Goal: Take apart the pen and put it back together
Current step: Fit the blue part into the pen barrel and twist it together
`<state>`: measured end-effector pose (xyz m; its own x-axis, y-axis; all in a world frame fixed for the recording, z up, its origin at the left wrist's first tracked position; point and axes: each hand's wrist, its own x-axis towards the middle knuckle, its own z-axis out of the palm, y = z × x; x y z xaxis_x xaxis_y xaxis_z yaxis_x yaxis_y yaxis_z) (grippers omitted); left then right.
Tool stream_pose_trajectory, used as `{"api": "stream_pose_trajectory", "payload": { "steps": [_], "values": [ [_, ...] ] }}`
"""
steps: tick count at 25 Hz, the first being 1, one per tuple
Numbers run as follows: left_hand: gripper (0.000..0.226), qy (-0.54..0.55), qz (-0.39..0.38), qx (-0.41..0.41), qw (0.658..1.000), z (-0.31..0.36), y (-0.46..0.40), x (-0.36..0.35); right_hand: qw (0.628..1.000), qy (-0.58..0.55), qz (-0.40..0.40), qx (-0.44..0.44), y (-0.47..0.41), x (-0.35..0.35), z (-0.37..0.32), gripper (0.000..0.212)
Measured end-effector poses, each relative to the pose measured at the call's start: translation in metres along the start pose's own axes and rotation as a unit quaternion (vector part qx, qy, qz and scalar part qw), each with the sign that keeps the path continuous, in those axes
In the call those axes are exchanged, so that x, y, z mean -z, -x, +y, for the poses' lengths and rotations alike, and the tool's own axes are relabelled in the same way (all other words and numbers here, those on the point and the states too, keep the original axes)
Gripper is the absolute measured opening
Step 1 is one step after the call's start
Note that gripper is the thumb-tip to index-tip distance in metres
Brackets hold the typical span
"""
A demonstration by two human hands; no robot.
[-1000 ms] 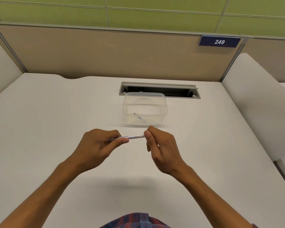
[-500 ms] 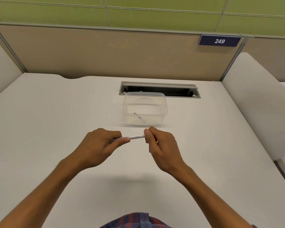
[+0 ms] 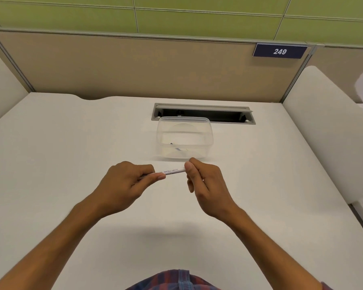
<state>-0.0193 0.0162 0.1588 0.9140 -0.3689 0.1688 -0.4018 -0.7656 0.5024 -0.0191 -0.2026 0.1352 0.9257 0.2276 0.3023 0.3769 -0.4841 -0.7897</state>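
1. The left hand (image 3: pixel 122 183) grips the pen (image 3: pixel 173 171) near the desk (image 3: pixel 50 143) centre, thumb pressed along the barrel.
2. The right hand (image 3: pixel 205 183) pinches the other end.
3. Since a second ago, barely any shift; separation or twisting seems underway, nothing visibly detached.

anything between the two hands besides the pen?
No. Head view shows only the pen spanning the gap, left hand and right hand each gripping an end above bare desk.

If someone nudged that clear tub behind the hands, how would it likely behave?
The clear tub looks thin-walled and nearly empty, so it is probably light and would slide on the smooth desk. Being low and wide, it seems unlikely to tip.
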Motion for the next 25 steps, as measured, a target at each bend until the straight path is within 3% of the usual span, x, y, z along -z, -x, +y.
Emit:
{"api": "stream_pose_trajectory", "payload": {
  "steps": [2, 5, 8, 12, 15, 17, 20, 23, 25],
  "values": [
    [0.057, -0.123, 0.043, -0.022, 0.991, 0.0, 0.001, -0.001, 0.992, -0.089, -0.027, -0.085, -0.002, -0.001, -0.002, 0.04],
    [0.062, -0.15, 0.052, -0.026, 0.987, -0.001, 0.001, -0.004, 0.979, -0.143, -0.037, -0.142, -0.004, -0.001, -0.001, 0.042],
    [0.06, -0.091, 0.033, -0.01, 0.995, -0.005, -0.003, -0.007, 0.995, -0.06, 0.0, -0.085, 0.0, -0.001, -0.001, 0.042],
    [0.054, 0.097, -0.03, 0.03, 0.994, -0.004, -0.004, -0.004, 0.989, 0.127, 0.049, 0.059, 0.0, 0.006, -0.004, 0.033],
    [0.053, 0.179, -0.05, 0.042, 0.982, -0.004, -0.003, -0.002, 0.982, 0.145, 0.041, 0.117, -0.002, 0.01, -0.004, 0.028],
    [0.052, 0.184, -0.041, 0.038, 0.981, -0.003, -0.001, -0.002, 0.988, 0.111, 0.027, 0.107, -0.002, 0.01, -0.005, 0.028],
    [0.05, 0.131, 0.007, 0.018, 0.991, -0.002, 0.0, -0.005, 0.998, 0.048, 0.008, 0.049, -0.004, 0.008, -0.006, 0.035],
    [0.049, -0.066, 0.083, -0.033, 0.994, -0.002, 0.003, -0.007, 0.999, -0.015, -0.024, -0.036, -0.005, 0.006, -0.007, 0.04],
    [0.047, -0.124, 0.107, -0.045, 0.985, 0.0, 0.004, -0.009, 0.993, -0.073, -0.032, -0.093, -0.006, 0.005, -0.008, 0.043]
  ]
}}
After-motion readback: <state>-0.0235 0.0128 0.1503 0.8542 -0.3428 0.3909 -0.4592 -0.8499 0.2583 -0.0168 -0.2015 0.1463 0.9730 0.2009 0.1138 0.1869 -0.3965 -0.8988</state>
